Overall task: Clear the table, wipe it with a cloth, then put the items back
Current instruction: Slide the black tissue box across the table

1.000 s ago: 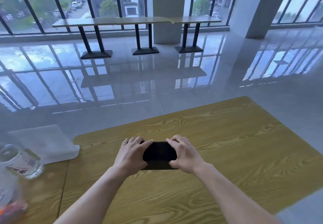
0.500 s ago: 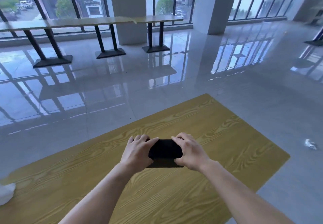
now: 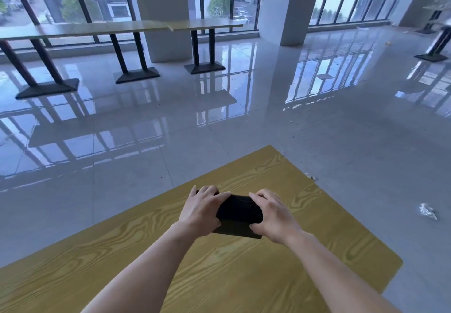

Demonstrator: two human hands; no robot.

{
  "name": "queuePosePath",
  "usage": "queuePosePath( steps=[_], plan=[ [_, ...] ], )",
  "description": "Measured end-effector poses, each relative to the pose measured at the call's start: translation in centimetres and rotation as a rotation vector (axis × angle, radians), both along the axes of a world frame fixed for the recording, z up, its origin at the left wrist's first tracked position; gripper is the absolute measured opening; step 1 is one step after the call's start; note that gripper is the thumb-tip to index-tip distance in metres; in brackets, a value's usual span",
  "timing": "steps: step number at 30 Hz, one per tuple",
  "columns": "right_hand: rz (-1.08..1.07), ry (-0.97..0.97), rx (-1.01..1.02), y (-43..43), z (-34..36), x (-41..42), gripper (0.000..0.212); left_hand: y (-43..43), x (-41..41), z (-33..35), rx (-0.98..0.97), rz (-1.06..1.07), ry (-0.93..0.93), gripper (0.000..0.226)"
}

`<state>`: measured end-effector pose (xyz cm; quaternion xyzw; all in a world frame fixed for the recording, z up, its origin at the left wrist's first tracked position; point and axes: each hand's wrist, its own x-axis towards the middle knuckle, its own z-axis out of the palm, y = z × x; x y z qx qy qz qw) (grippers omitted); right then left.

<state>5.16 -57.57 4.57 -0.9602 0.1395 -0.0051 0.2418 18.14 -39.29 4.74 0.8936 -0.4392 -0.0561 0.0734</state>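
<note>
A folded black cloth lies flat on the yellow wood-grain table, toward its far right part. My left hand presses on the cloth's left end, fingers curled over its far edge. My right hand presses on the right end, thumb at the near edge. Both forearms reach in from the bottom of the view. No other item shows on the table.
The table's far edge and right corner border a glossy tiled floor. A crumpled white scrap lies on the floor at right. Long bench tables and a pillar stand by the windows.
Both hands have slid the black cloth rightward across the table. My view has turned right, so the bottle and white tray at the left have dropped out of sight.
</note>
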Motion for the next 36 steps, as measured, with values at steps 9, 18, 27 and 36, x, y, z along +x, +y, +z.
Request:
queuePosePath(
  steps=[9, 18, 27, 36],
  plan=[
    [-0.001, 0.025, -0.001, -13.3, -2.1, 6.7, 0.080, -13.8, 6.0, -1.9, 0.006, 0.040, 0.046, 0.071],
    [-0.024, 0.046, 0.017, -18.7, -3.9, 9.8, 0.081, -19.5, 9.6, -3.2, 0.029, 0.026, 0.086, 0.070],
    [-0.025, 0.082, -0.001, -19.4, -5.2, 9.7, 0.082, -20.5, 10.1, -4.3, 0.106, -0.013, 0.100, 0.077],
    [0.000, 0.031, -0.015, -18.4, -3.2, 9.8, 0.079, -19.1, 8.5, -3.2, 0.024, 0.100, 0.122, 0.075]
  ],
)
